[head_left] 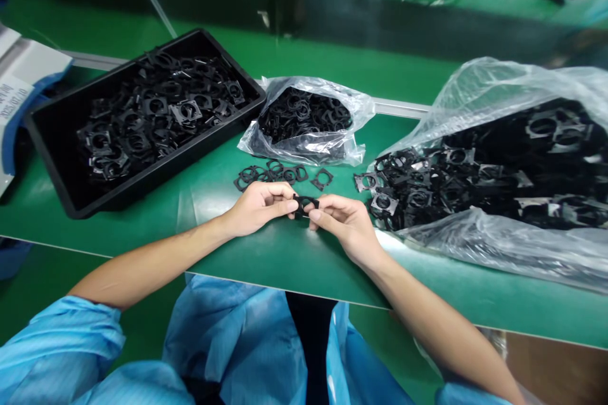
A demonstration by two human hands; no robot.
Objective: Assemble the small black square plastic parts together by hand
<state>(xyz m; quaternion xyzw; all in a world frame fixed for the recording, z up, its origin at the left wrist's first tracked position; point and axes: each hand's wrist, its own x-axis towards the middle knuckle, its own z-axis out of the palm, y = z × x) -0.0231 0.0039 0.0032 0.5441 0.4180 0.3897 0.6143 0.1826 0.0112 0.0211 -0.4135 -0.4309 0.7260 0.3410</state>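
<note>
From the head camera we see both bare hands meeting low over the green surface point(285, 259), just in front of the body. The left hand point(259, 205) comes in from the left, its fingers point(284, 207) drawn narrow and pinching one end of a small black plastic piece point(305, 204). The right hand point(344, 221) faces it, its fingers point(319, 215) also closed close together on the other end of the same piece. The piece sits between the two sets of fingertips, held just above the surface near its front edge; we cannot tell its exact shape, as the fingers cover part of it.

Just beyond the hands we see a small cluster of loose black rings point(270, 174) lying flat on the surface. Behind these lies a small clear bag point(351, 152) filled with more rings. To the left stands a black tray point(52, 158), set at an angle and holding a heap of square black frames. To the right a large clear bag point(498, 253) lies open, with square frames point(384, 202) spilling from its mouth near the right hand. Blue sleeves show at the bottom
</note>
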